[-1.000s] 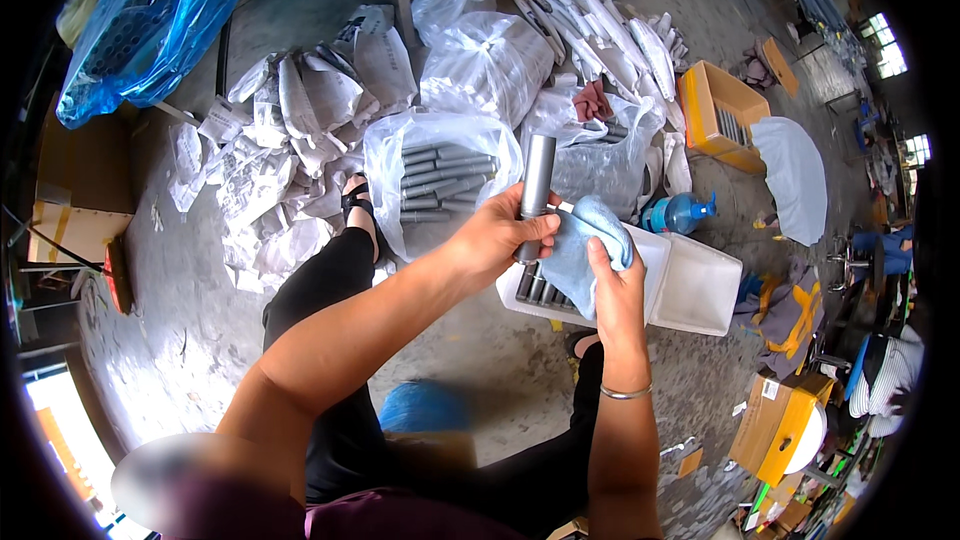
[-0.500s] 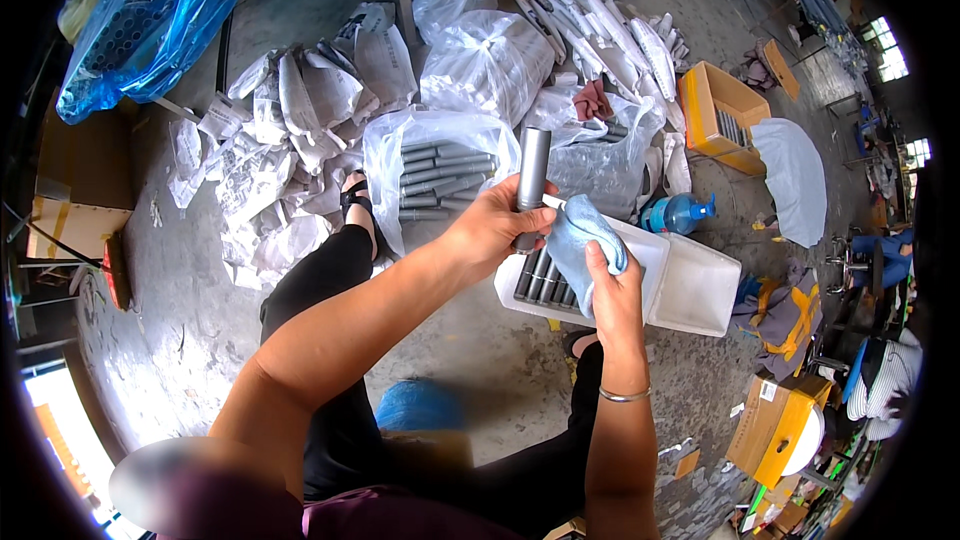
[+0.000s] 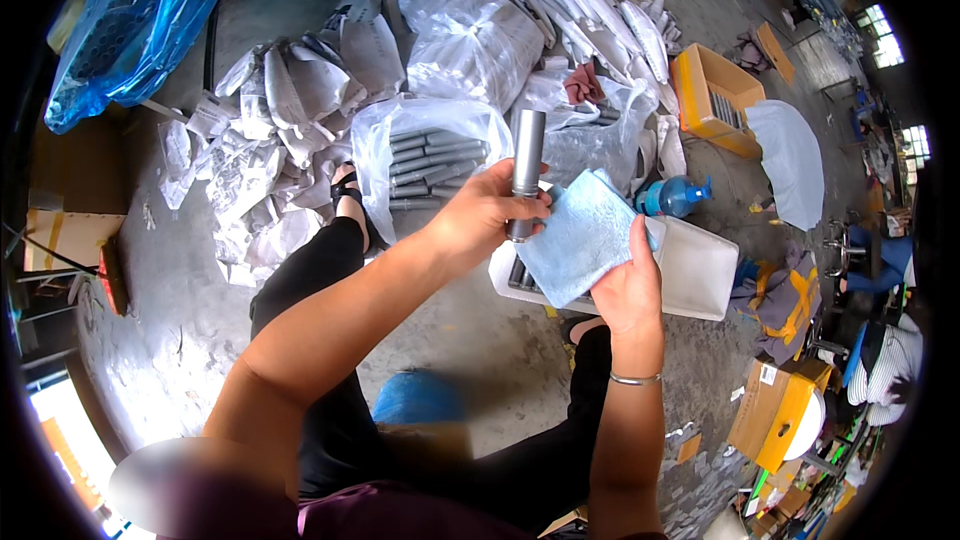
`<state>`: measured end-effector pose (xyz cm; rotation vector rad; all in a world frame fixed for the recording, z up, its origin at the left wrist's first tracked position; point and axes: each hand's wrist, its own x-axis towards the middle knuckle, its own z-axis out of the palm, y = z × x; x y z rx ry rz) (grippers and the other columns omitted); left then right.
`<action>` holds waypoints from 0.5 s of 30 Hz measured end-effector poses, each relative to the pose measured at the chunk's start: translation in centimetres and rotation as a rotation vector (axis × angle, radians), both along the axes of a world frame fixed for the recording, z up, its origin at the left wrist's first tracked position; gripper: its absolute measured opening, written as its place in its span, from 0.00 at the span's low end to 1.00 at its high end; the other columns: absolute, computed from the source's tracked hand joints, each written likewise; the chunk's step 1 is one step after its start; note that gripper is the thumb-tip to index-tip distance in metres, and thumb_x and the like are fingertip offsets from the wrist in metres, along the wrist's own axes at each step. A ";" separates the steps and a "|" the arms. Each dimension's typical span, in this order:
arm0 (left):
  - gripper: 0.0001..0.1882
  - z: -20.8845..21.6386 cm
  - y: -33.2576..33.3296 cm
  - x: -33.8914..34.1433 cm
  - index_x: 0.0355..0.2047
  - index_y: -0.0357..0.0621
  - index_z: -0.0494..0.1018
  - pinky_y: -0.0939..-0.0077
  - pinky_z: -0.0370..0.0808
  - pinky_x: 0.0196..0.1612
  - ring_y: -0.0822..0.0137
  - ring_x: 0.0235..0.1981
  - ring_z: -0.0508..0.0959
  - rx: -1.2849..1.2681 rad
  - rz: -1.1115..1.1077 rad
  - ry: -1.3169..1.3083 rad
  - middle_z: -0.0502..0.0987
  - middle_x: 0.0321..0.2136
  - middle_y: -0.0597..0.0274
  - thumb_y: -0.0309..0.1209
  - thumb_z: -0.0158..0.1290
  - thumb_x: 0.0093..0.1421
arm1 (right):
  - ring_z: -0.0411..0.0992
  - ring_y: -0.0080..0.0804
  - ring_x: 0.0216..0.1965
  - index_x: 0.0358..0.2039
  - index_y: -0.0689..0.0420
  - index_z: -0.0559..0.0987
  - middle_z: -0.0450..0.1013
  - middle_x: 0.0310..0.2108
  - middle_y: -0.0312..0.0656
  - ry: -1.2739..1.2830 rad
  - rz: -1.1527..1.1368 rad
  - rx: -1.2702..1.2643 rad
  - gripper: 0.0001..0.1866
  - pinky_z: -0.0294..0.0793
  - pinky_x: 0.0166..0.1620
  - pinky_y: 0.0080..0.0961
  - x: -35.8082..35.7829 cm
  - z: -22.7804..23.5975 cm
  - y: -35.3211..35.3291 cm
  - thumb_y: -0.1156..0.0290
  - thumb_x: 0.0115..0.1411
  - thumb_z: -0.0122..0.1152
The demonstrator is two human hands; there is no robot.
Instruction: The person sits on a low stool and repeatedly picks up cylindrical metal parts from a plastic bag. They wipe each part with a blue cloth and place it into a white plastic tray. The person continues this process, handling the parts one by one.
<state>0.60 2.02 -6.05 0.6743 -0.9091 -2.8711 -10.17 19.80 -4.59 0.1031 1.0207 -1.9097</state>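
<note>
My left hand [image 3: 485, 215] is closed round the lower part of a grey metal tube [image 3: 528, 155], which stands nearly upright. Just right of it, my right hand [image 3: 630, 285] holds a light blue cloth [image 3: 580, 240], spread out flat with the thumb along its edge. The cloth's near corner comes close to the left fingers; whether they touch I cannot tell. Below the cloth is a white box [image 3: 697, 270], and the dark tubes in it are mostly hidden. A clear plastic bag [image 3: 365, 155] beyond my left hand holds several grey tubes [image 3: 430, 160].
Crumpled paper wrappings [image 3: 265, 180] cover the floor at left. Full plastic bags [image 3: 475, 50] and paper-wrapped rolls [image 3: 600, 15] lie at the back. To the right are a yellow-brown carton [image 3: 700, 90], a blue water bottle [image 3: 675, 197] and a cardboard box [image 3: 760, 410].
The cloth, bunched beside the tube before, is now spread flat over the white box. My right hand has turned and shifted slightly right and down; the left keeps hold of the tube.
</note>
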 end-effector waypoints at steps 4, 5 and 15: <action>0.26 0.5 0.1 0.1 0.52 0.41 0.64 0.67 0.68 0.54 0.65 0.46 0.73 0.044 -0.033 0.050 0.73 0.40 0.59 0.14 0.52 0.52 | 0.59 0.39 0.60 0.60 0.61 0.60 0.62 0.59 0.44 -0.025 -0.001 -0.049 0.34 0.56 0.61 0.41 -0.2 0.3 0.2 0.46 0.64 0.45; 0.27 0.1 0.1 0.1 0.53 0.41 0.63 0.67 0.68 0.55 0.65 0.47 0.73 0.023 -0.052 0.083 0.73 0.40 0.59 0.14 0.52 0.52 | 0.59 0.40 0.60 0.60 0.61 0.60 0.62 0.59 0.45 -0.023 -0.003 -0.057 0.34 0.56 0.62 0.41 -0.2 0.4 0.2 0.46 0.64 0.45; 0.27 0.3 0.1 0.1 0.55 0.42 0.63 0.69 0.67 0.56 0.65 0.53 0.71 -0.021 -0.118 0.272 0.72 0.50 0.56 0.18 0.54 0.55 | 0.54 0.43 0.63 0.63 0.62 0.55 0.55 0.63 0.48 -0.163 -0.085 -0.362 0.48 0.50 0.65 0.44 -0.2 -0.5 1.0 0.32 0.56 0.41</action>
